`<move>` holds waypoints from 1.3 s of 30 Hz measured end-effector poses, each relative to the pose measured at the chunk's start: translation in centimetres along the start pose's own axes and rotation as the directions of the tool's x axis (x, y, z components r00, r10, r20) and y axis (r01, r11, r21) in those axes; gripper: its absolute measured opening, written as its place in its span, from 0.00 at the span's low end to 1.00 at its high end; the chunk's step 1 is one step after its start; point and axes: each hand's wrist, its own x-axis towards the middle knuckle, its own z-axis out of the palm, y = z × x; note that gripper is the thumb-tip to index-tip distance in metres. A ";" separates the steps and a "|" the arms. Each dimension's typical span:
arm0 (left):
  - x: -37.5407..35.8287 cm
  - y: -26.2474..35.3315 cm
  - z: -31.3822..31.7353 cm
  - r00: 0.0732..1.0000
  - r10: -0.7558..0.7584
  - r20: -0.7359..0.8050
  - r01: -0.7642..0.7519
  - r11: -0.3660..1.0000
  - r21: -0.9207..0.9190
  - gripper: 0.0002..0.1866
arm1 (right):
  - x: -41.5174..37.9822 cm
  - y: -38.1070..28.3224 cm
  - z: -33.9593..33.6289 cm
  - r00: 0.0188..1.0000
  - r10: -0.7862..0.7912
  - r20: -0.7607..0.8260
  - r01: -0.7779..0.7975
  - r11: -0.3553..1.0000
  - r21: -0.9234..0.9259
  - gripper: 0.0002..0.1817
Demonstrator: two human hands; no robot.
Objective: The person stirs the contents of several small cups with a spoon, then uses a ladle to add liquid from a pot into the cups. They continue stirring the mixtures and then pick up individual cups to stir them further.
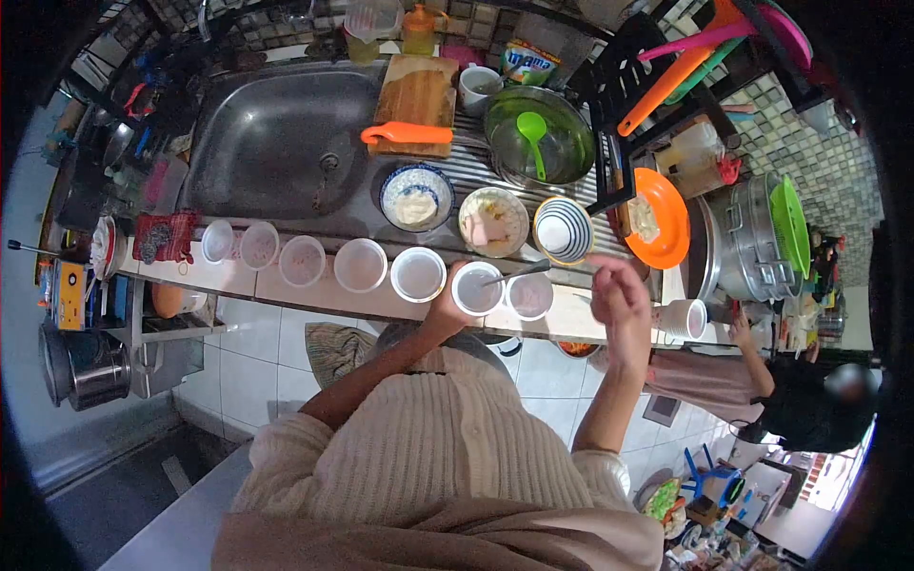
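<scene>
My left hand (446,312) is wrapped round the side of a clear plastic cup (466,306), which stands on the counter edge. A spoon (519,273) leans in that cup, its handle pointing right. More plastic cups stand in a row to the left, among them a nearby cup (418,274), and another cup (529,297) is just to the right. My right hand (621,297) is raised over the counter's right part, its fingers curled together; whatever they may hold is too small to make out. Closest to it is a striped bowl (564,231) with white contents.
Behind the cups are a blue-patterned bowl (416,181), a bowl with pinkish food (493,222) and an orange plate (671,228). Further back are a sink (267,124), a cutting board (419,86) and a green-lined basin (571,133). Stacked cups (684,319) lie right; another person (809,400) stands beyond.
</scene>
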 end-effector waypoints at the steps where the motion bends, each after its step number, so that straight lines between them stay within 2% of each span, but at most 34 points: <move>1: -0.1 -0.3 -0.1 1.000 -0.006 0.004 0.006 1.000 -0.005 0.30 | -0.9 0.7 0.4 0.999 -0.041 0.019 0.041 0.998 -0.041 0.14; 2: -0.1 -0.7 -0.1 1.000 -0.010 0.015 0.010 0.999 0.044 0.32 | -1.7 1.7 0.8 0.996 -0.080 0.039 0.083 0.993 -0.081 0.14; 3: -0.1 -1.0 -0.1 1.000 -0.014 0.026 0.012 0.996 0.092 0.33 | -2.2 2.7 1.4 0.995 -0.082 0.053 0.091 0.976 -0.196 0.17; 4: 0.0 -0.8 -0.1 0.999 -0.018 0.029 0.015 0.996 0.083 0.33 | -2.7 3.9 2.0 0.990 -0.120 0.074 0.139 0.916 -0.376 0.20; 7: 0.4 -0.4 0.0 0.993 -0.099 0.061 0.100 0.995 -0.004 0.32 | -4.1 7.0 4.6 0.973 -0.209 0.094 0.220 0.730 -0.647 0.23; 8: 0.3 -0.5 0.1 0.993 -0.097 0.060 0.098 0.995 -0.010 0.32 | -4.5 8.0 5.2 0.970 -0.221 0.105 0.229 0.663 -0.713 0.24; 10: 0.2 -0.1 0.1 0.997 -0.076 0.022 0.075 0.997 0.029 0.32 | -5.0 8.8 6.3 0.967 -0.233 0.102 0.229 0.623 -0.748 0.27; 13: 0.1 -0.5 0.0 1.000 -0.005 0.030 0.005 1.000 0.017 0.34 | -5.4 9.9 6.9 0.962 -0.257 0.092 0.199 0.430 -0.881 0.30; 20: 0.5 0.0 0.0 0.999 -0.021 0.025 0.022 1.000 -0.009 0.31 | -4.9 10.6 7.5 0.979 -0.199 0.043 0.109 0.334 -0.936 0.29; 23: 0.4 -0.2 0.2 0.998 0.058 -0.006 -0.058 0.998 0.001 0.30 | -5.2 10.6 7.8 0.987 -0.160 0.020 0.071 0.321 -0.944 0.28; 25: 0.4 -0.4 0.2 1.000 -0.004 -0.010 0.004 1.000 0.006 0.29 | -5.1 11.3 7.8 0.954 -0.294 0.056 0.138 0.268 -0.953 0.31; 26: 0.4 -0.5 0.2 1.000 -0.004 -0.009 0.004 1.000 0.003 0.29 | -5.0 11.4 7.8 0.954 -0.294 0.054 0.136 0.266 -0.954 0.31; 29: 0.3 -0.3 0.2 1.000 -0.024 0.000 0.024 0.999 0.037 0.30 | -5.2 11.6 8.1 0.947 -0.319 0.041 0.138 0.290 -0.947 0.31; 31: 0.3 -0.4 0.2 1.000 0.025 -0.020 -0.024 0.999 0.038 0.29 | -5.3 11.5 8.2 0.942 -0.334 0.035 0.149 0.324 -0.934 0.30; 39: 0.3 -0.1 0.3 1.000 0.006 -0.017 -0.006 1.000 0.016 0.30 | -5.8 11.5 8.7 0.957 -0.289 -0.007 0.112 0.392 -0.913 0.27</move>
